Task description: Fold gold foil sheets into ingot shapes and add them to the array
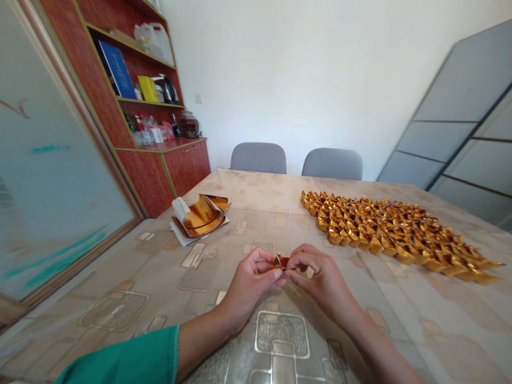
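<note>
Hands point(250, 285) point(325, 280) pinch folded gold foil point(282, 262) above patterned tablecloth point(160, 277).

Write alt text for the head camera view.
A left hand and a right hand pinch a small foil piece above a patterned tablecloth. Rows of folded gold foil shapes lie to the right, and a stack of foil sheets lies to the left.

The left hand point(248, 290) and right hand point(325, 282) hover close together, their fingertips point(277, 273) seemingly pinching at the centre.
</note>
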`<state>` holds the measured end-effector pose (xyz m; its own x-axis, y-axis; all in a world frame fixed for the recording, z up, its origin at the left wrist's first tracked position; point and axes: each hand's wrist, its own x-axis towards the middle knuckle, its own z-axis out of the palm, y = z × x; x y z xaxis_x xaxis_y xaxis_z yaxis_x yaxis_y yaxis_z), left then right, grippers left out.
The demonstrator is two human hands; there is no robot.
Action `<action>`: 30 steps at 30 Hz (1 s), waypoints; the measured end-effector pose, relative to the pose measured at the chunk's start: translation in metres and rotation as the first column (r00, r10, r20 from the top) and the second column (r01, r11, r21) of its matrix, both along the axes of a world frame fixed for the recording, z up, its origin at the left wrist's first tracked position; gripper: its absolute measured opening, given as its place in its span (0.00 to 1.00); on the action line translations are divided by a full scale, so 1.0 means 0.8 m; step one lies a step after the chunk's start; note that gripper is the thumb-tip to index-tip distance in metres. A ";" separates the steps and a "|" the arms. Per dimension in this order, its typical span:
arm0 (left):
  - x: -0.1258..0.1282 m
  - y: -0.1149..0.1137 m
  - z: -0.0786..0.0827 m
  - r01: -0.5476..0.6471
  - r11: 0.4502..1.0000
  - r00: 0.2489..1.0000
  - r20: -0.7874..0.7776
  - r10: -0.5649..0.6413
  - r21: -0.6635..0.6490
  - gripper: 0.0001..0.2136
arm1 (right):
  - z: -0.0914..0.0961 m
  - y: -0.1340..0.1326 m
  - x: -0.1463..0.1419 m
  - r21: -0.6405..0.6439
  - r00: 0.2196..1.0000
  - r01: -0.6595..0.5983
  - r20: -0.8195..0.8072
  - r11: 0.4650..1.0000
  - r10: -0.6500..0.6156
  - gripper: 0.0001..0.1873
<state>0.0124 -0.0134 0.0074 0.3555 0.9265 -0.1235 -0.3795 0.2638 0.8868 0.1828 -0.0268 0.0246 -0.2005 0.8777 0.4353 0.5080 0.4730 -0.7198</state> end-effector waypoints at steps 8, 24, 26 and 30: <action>-0.001 0.002 0.000 -0.056 0.994 0.993 0.099 0.065 -0.090 0.18 | -0.011 -0.001 -0.001 -0.173 0.941 -0.016 -0.336 0.985 -0.043 0.13; -0.005 0.005 -0.004 0.020 0.995 0.995 0.101 -0.010 -0.097 0.16 | -0.015 0.005 -0.003 -0.339 0.881 -0.107 -0.467 0.935 -0.068 0.21; -0.004 0.005 -0.004 0.018 0.996 0.996 0.093 -0.010 -0.085 0.16 | -0.015 0.006 -0.002 -0.342 0.881 -0.107 -0.467 0.934 -0.070 0.22; -0.003 0.004 0.000 0.009 0.998 0.997 0.083 -0.004 -0.070 0.17 | -0.017 0.007 0.000 -0.350 0.881 -0.115 -0.469 0.930 -0.068 0.22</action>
